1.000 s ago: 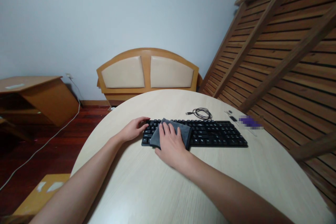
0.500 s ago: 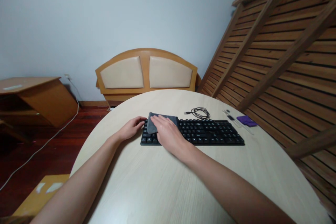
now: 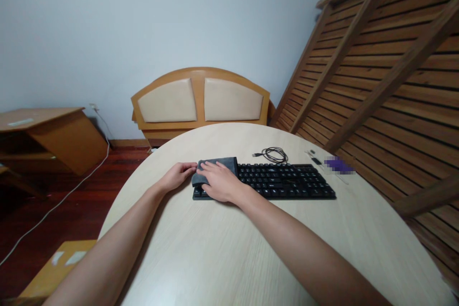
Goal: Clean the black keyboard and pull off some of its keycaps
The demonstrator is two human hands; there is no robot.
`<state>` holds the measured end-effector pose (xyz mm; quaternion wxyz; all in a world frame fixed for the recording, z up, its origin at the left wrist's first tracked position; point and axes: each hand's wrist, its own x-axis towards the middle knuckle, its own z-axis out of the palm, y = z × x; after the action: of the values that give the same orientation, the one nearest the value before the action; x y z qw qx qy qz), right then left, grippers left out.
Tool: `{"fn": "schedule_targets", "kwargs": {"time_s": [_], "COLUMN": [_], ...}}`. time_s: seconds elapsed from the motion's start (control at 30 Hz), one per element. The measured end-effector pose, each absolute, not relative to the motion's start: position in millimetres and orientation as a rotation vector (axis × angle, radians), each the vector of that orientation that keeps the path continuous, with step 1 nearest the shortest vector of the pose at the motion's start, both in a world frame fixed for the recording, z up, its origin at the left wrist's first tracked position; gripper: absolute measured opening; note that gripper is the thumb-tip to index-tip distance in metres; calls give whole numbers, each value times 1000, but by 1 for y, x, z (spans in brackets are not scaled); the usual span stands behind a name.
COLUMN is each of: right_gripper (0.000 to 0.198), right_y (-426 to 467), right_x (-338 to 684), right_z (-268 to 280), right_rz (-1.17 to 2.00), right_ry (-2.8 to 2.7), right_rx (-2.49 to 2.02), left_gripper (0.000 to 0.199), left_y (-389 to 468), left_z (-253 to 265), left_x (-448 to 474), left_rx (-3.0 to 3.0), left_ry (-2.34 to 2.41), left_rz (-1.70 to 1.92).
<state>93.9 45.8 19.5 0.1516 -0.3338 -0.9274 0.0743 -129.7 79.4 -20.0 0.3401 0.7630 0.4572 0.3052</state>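
Observation:
A dark grey cloth (image 3: 227,162) lies over the left end of a black keyboard (image 3: 287,184). My right hand (image 3: 220,181) holds the cloth down against the keys, its fingers stretched over the fabric and its thumb at the near edge. My left hand (image 3: 175,177) is closed at the keyboard's left end, fingers together and tips against that edge. The cloth's left corner touches or nearly touches those fingertips. Under the cloth and my right hand, the leftmost keys are mostly hidden.
A coiled black USB cable (image 3: 274,154) lies behind the keyboard on the round pale table (image 3: 201,248). Farther right are a small black item (image 3: 316,160) with a thin white cord and a blurred purple item (image 3: 339,165). Wooden slats (image 3: 387,81) lean beyond the table's right edge.
My right hand and the cloth have slid left along the keyboard, so the cloth now reaches its left edge. My left hand stays at that end.

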Motion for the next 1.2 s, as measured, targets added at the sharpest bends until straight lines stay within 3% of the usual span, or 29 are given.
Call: {"fn": "schedule_targets", "kwargs": {"time_s": [0.37,0.5,0.73,1.2], "right_gripper": [40,32,38,42], "right_y": [-2,0,39,60], "right_x": [125,131,117,94], "right_z": [24,40,63,15], "right_rz": [242,256,252,227], "right_ry": [-2816,-2729,-2178,-2649], "right_rx": [-628,-851,-1212,-923], "left_gripper": [70,69,65,59], "left_y": [82,79,77,77], "left_z": [-23,-21,-18,-15], "left_x": [-130,-127,-125,-126], "left_rx": [1949,1955,1964,1949], "left_ry": [1313,1313,1309,1176], "left_rz": [870,874,879,836]}}
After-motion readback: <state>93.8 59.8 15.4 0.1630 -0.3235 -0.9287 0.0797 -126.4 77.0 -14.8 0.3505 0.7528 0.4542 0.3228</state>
